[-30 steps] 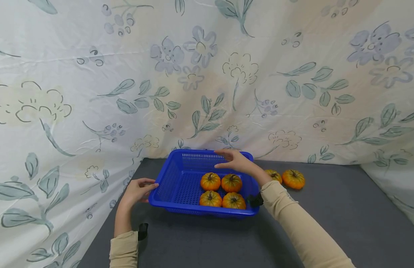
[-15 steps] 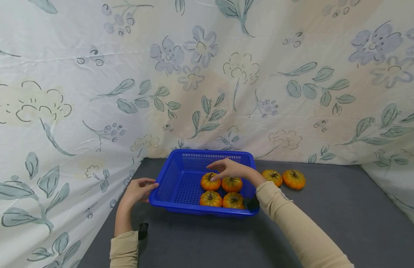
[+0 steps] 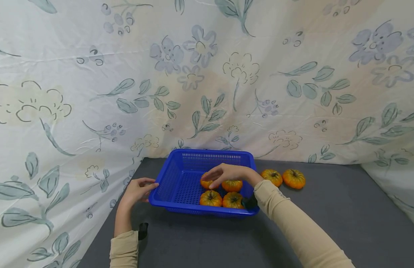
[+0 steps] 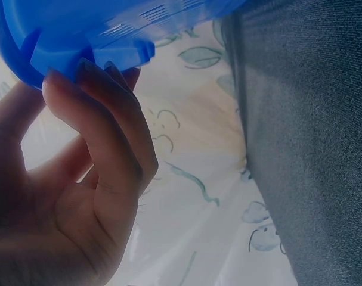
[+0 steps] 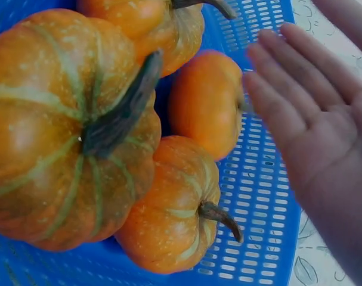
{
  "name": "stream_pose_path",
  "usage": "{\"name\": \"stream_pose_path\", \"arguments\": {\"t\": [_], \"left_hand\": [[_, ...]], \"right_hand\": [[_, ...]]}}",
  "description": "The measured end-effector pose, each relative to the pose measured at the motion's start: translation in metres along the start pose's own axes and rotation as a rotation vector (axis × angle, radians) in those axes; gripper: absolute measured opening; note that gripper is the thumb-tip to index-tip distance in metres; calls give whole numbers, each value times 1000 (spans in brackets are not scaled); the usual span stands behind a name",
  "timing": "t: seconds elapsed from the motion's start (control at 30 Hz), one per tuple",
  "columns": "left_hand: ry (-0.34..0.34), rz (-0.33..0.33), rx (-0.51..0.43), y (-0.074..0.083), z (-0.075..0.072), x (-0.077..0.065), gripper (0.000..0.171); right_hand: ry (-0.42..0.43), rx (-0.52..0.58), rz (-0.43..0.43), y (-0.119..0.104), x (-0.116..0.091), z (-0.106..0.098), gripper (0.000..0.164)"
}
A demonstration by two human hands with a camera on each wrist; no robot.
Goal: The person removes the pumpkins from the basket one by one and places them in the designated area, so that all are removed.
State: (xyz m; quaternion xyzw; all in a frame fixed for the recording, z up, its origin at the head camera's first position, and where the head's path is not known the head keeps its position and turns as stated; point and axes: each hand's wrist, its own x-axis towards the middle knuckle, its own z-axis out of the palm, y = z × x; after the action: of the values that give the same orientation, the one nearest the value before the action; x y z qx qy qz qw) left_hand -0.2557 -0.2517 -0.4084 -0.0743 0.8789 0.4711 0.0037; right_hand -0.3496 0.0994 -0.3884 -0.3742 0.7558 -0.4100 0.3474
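Note:
My left hand [image 3: 138, 191] holds the left rim of a blue plastic basket [image 3: 193, 207]. Its curled fingers [image 4: 118, 134] reach up to the basket's edge in the left wrist view. Several small orange pumpkins [image 3: 210, 199] sit in the right half of the basket. Above the back pair hovers my right hand [image 3: 228, 173], partly covering them in the head view. From the right wrist, that hand [image 5: 324, 119] shows nearly straight fingers with nothing in them, beside a pumpkin [image 5: 206, 104] lying on its side. A pumpkin with a thick dark stem [image 5: 67, 131] is closest to that camera.
Two more pumpkins, one nearer the basket [image 3: 272, 177] and one farther right [image 3: 293, 179], stand on the dark grey table [image 3: 344, 208]. A floral curtain [image 3: 207, 93] hangs behind and along the left side.
My right hand has come down and slightly nearer from the basket's back rim to above the back pumpkins. The left hand and basket have stayed put.

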Motion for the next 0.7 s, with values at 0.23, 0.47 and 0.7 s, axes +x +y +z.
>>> {"name": "stream_pose_path", "arguments": {"t": [0.23,0.47,0.7], "left_hand": [[-3,-5,-2,0,-1,0,45],[-6,-2,-2,0,0,1,46],[-12,1,-7,0,0,0,46]], "right_hand": [[-92,-15,70,1,3,1,51],[-132,-5,126,1,5,3,51],[-145,-46,173,5,8,5,54]]}}
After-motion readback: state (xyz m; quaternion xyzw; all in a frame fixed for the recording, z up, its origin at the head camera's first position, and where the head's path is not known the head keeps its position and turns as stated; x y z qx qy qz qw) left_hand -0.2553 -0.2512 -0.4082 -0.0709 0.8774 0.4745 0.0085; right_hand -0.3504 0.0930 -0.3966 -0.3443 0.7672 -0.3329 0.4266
